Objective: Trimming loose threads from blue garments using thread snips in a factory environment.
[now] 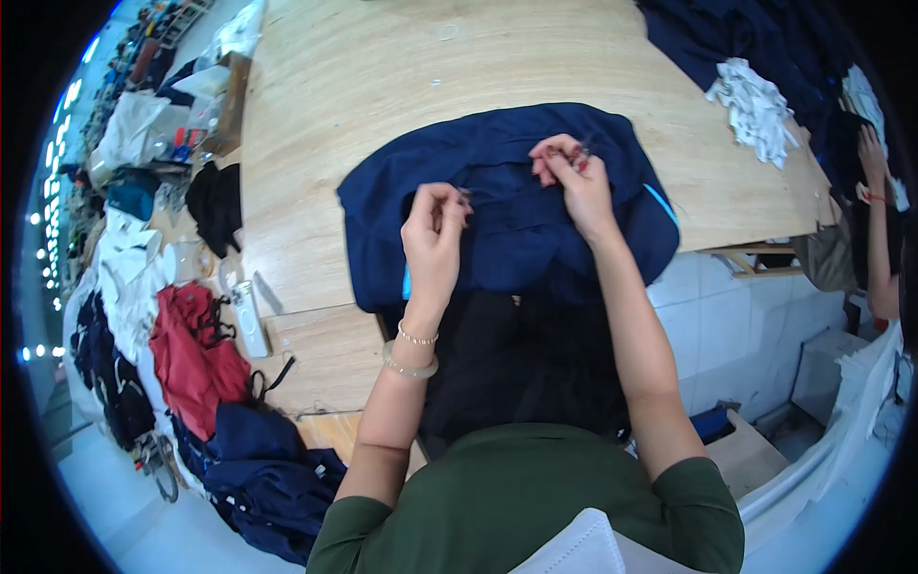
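A navy blue garment [516, 239] with light blue stripes at its edges lies in front of me, partly over the table's near edge. Above its left half, my left hand [435, 239] is closed in a pinch; whatever is between the fingertips is too small to make out. My right hand [581, 187] hovers over the upper right part of the cloth with its fingers curled together. Something small and dark shows by those fingers, but its kind cannot be told. Between the two hands runs a seam or folded band of the garment.
The wooden table [335, 86] stretches away ahead. At left lie a red garment [196, 354], a white device [249, 320], a cardboard box [229, 105] and piled clothes. White crumpled cloth [751, 110] sits at the far right, near another person's arm [878, 220].
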Demonstrator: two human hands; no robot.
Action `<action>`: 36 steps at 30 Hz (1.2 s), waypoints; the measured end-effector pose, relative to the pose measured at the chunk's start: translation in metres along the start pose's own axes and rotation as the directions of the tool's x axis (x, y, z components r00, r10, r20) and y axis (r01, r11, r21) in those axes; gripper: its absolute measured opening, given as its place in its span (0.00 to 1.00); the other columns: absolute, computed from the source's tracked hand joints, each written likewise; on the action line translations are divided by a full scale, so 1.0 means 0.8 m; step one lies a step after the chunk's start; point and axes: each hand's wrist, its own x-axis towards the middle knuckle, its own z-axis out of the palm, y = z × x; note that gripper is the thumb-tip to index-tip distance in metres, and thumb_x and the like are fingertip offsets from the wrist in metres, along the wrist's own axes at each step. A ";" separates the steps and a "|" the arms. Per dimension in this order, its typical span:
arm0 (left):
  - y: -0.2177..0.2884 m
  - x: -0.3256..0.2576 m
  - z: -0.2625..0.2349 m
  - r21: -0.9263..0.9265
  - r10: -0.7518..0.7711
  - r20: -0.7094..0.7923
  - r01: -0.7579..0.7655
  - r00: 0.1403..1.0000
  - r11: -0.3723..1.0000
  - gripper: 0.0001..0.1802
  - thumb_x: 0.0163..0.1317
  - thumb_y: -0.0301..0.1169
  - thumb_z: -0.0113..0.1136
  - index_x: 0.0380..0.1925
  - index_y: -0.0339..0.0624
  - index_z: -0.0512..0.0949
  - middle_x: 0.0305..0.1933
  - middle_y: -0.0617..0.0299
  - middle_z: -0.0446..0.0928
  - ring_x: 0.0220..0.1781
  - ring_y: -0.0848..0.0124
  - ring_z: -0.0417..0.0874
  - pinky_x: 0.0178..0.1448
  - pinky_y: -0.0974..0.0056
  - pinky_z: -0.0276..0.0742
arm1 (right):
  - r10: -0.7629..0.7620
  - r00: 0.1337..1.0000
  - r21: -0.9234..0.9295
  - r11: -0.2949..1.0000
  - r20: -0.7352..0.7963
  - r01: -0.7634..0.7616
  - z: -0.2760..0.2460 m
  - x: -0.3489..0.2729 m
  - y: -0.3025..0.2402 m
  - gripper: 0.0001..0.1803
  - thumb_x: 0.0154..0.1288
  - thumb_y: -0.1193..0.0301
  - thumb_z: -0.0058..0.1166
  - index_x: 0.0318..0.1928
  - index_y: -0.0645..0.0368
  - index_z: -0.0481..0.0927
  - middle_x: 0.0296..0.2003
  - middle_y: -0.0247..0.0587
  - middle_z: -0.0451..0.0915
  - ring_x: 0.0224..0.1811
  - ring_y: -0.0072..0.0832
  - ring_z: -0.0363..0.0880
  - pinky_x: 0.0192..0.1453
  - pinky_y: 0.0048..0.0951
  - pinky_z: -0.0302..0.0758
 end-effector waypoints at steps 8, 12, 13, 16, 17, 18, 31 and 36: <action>-0.031 -0.008 0.066 0.557 0.158 -0.116 -0.068 0.981 0.828 0.11 0.51 0.30 0.70 0.28 0.41 0.76 0.33 0.58 0.72 0.37 0.59 0.74 0.41 0.56 0.71 | 0.001 1.000 0.000 1.000 -0.007 -0.001 0.004 0.003 0.003 0.09 0.72 0.72 0.47 0.38 0.63 0.79 0.27 0.32 0.76 0.27 0.16 0.71 0.33 0.16 0.67; -0.016 0.005 0.018 0.270 -0.208 0.026 0.194 0.978 0.943 0.04 0.58 0.20 0.63 0.27 0.36 0.76 0.30 0.58 0.80 0.30 0.74 0.79 0.44 0.70 0.74 | 0.015 0.999 0.043 0.999 0.029 -0.016 0.009 0.003 0.003 0.10 0.72 0.71 0.47 0.37 0.62 0.79 0.28 0.32 0.77 0.28 0.16 0.71 0.34 0.17 0.66; -0.017 0.008 0.014 0.273 -0.207 0.026 0.192 0.978 0.943 0.04 0.58 0.20 0.63 0.27 0.36 0.76 0.30 0.58 0.80 0.30 0.74 0.79 0.44 0.70 0.74 | 0.013 1.000 0.046 0.999 0.028 -0.015 0.005 0.002 0.000 0.10 0.72 0.71 0.47 0.37 0.62 0.79 0.28 0.32 0.77 0.28 0.16 0.71 0.34 0.17 0.66; -0.021 0.017 -0.004 -0.331 -0.262 0.103 0.282 0.959 0.901 0.03 0.66 0.21 0.55 0.39 0.37 0.73 0.34 0.62 0.79 0.37 0.76 0.78 0.50 0.72 0.72 | 0.019 1.000 0.013 1.000 -0.004 -0.019 -0.002 0.001 -0.006 0.09 0.72 0.72 0.46 0.38 0.63 0.79 0.28 0.32 0.77 0.28 0.16 0.72 0.34 0.17 0.67; -0.019 0.019 -0.007 -0.486 -0.246 0.104 0.266 0.964 0.833 0.03 0.68 0.22 0.53 0.40 0.39 0.73 0.38 0.62 0.78 0.42 0.77 0.77 0.51 0.73 0.71 | 0.019 1.000 0.008 1.000 -0.013 -0.018 -0.003 0.001 -0.006 0.09 0.72 0.72 0.46 0.38 0.63 0.79 0.28 0.32 0.77 0.28 0.16 0.72 0.34 0.17 0.67; -0.016 0.018 -0.008 -0.526 -0.232 0.105 0.252 0.967 0.812 0.04 0.69 0.23 0.53 0.41 0.39 0.73 0.39 0.62 0.78 0.43 0.78 0.76 0.52 0.73 0.70 | 0.026 1.000 0.023 0.999 0.001 -0.026 -0.001 0.002 -0.005 0.09 0.72 0.72 0.46 0.38 0.63 0.79 0.28 0.33 0.77 0.28 0.16 0.72 0.34 0.17 0.67; -0.026 0.012 0.002 0.228 0.200 0.065 -0.210 0.978 0.951 0.06 0.55 0.18 0.62 0.28 0.37 0.74 0.42 0.58 0.69 0.36 0.69 0.75 0.41 0.68 0.74 | 0.029 1.000 0.026 0.999 0.011 -0.030 0.004 0.003 -0.007 0.10 0.73 0.72 0.46 0.37 0.63 0.79 0.27 0.32 0.77 0.28 0.16 0.72 0.35 0.16 0.68; 0.001 0.015 -0.006 0.236 0.247 -0.022 -0.235 0.969 0.943 0.09 0.53 0.22 0.66 0.34 0.40 0.77 0.41 0.58 0.71 0.37 0.67 0.73 0.42 0.64 0.73 | 0.037 0.999 0.006 0.999 0.011 -0.037 0.001 0.003 -0.007 0.10 0.73 0.71 0.46 0.37 0.63 0.79 0.27 0.32 0.77 0.28 0.15 0.72 0.35 0.17 0.68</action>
